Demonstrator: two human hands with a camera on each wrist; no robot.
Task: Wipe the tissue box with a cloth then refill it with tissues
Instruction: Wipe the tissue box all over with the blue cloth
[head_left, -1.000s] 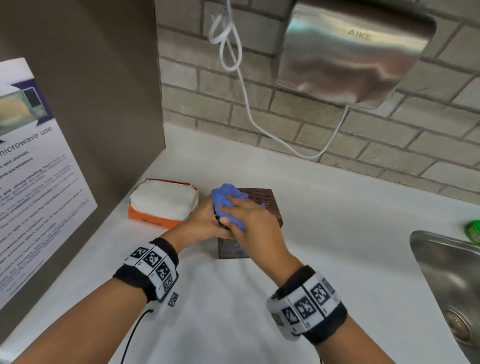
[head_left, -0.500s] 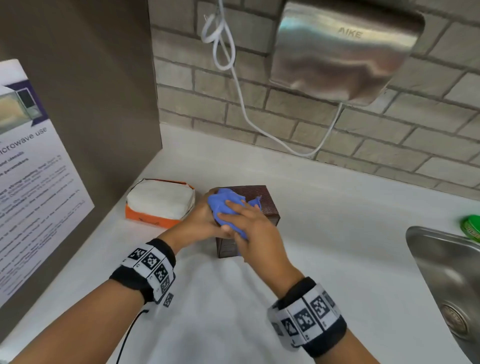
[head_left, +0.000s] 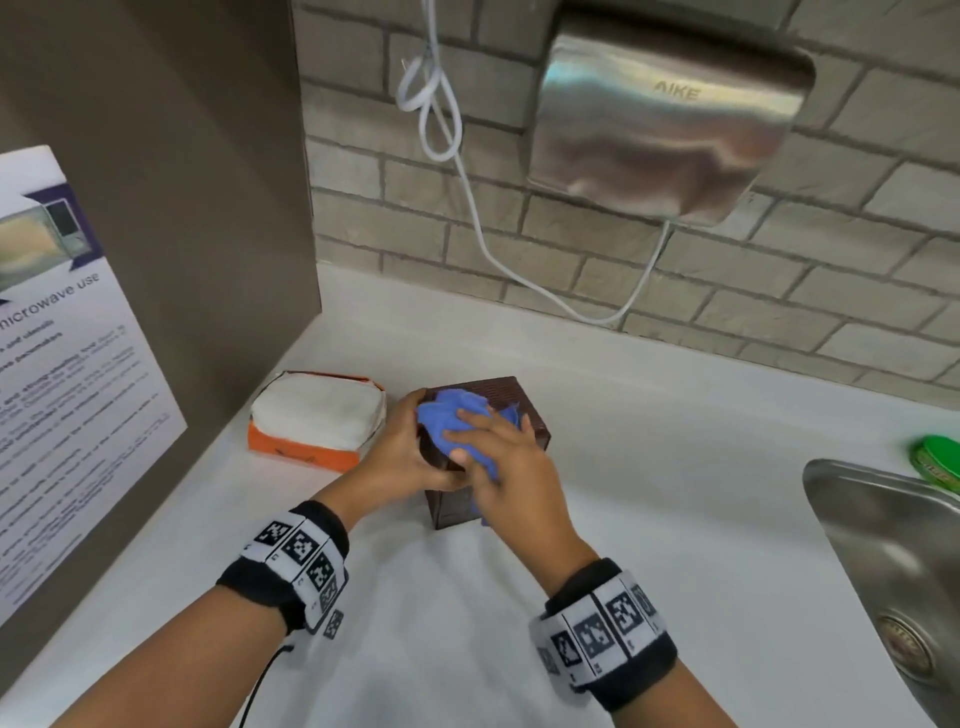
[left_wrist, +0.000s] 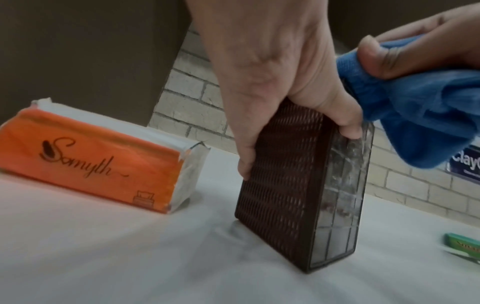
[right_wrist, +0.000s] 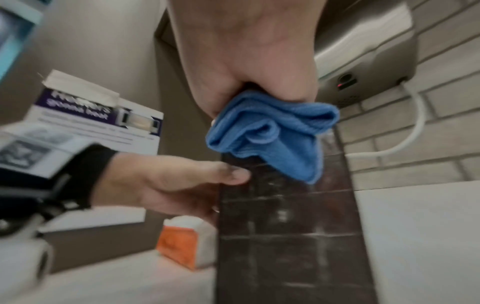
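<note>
Setting: a white counter (head_left: 649, 467) against a grey brick wall, with a steel hand dryer (head_left: 670, 130) mounted above and the rim of a steel sink (head_left: 883, 519) at the right edge.
Tissue box: the dark brown woven tissue box (left_wrist: 280, 193) stands on end on the counter, between the two hands, its clear gridded face turned toward the right hand.
Refill: an orange pack of tissues (head_left: 317, 421) lies flat on the counter just left of the box, near it but not touching.
Left hand: the left hand (head_left: 410, 457) grips the upper end of the box, fingers curled down its woven side and thumb on the clear face.
Right hand: the right hand (head_left: 498, 467) pinches a bunched blue cloth (right_wrist: 270, 133) between thumb and fingers and presses it against the top of the box.
Stage: judging by the scene, wiping is underway; the smeared clear face looks unwiped lower down, and the refill has not begun.
Risk, tipping: the box is tall and narrow on its end, so a hard sideways wipe could tip it if the left hand's hold loosens.
Risk, sliding: the counter looks smooth, so the base may skid toward the tissue pack.
Risk, cloth: loose folds hang below the right hand's fingers (right_wrist: 298, 90) and could slip out of the pinch.
</note>
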